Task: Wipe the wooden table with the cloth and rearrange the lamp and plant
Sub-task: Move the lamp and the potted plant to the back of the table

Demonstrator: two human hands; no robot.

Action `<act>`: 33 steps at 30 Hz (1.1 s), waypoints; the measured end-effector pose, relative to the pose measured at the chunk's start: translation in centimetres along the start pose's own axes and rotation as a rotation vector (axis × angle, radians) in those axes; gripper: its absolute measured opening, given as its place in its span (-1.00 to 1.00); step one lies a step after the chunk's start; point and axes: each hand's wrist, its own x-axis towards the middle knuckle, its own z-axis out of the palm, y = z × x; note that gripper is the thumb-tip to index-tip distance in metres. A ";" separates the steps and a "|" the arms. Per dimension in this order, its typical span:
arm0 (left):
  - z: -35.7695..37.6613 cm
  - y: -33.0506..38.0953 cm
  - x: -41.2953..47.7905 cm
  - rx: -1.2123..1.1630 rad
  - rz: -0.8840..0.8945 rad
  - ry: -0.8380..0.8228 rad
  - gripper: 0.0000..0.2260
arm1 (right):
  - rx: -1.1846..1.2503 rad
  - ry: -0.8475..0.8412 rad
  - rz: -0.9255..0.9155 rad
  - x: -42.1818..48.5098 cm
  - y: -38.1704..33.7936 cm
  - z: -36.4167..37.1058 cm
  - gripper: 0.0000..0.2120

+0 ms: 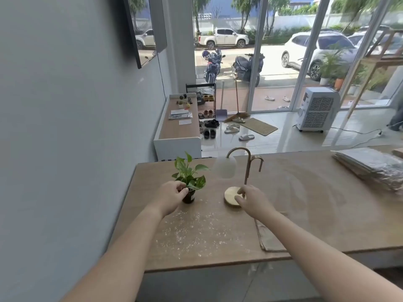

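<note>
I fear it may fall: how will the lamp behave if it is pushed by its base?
The lamp may tip: its shade hangs off to one side of a tall stem. Its round base looks solid, likely heavy. The frosted shade seems fragile.

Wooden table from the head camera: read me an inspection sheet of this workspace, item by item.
Surface: wooden table, pale crumbs scattered on its near left part.
Job's things: potted plant and lamp upright, side by side; cloth lies flat at the near edge.
Clutter: stack of silvery sheets, far right.
Hands: left hand grips the plant's pot; right hand holds the lamp at its base.
Cables: cord on the floor by the air cooler.
Surroundings: shoes on the floor; glass doors behind.
</note>
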 end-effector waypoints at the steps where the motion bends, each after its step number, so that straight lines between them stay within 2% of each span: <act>1: -0.1 0.0 0.5 -0.020 0.012 0.007 -0.66 | 0.039 0.026 0.021 0.3 0.2 0.1 -0.75; 5: -0.8 0.5 2.5 -0.071 0.065 0.022 -0.72 | 0.187 0.072 0.155 1.4 0.6 -0.2 -0.76; 10: -0.5 1.8 5.5 -0.088 0.142 0.064 -0.73 | 0.331 0.074 0.281 2.6 2.1 1.1 -0.56; 19: 2.1 7.1 12.2 -0.124 0.281 0.064 -0.69 | 0.444 0.014 0.357 7.5 5.7 4.0 -0.43; 23: 3.7 9.5 15.1 -0.093 0.316 0.058 -0.65 | 0.494 0.027 0.350 10.7 6.9 5.1 -0.51; 27: 4.9 11.3 17.4 -0.053 0.351 0.073 -0.67 | 0.491 0.047 0.304 13.2 8.8 6.8 -0.83; 33: 6.5 11.7 19.4 -0.002 0.368 0.060 -0.83 | 0.399 0.014 0.198 13.8 10.2 7.3 -0.88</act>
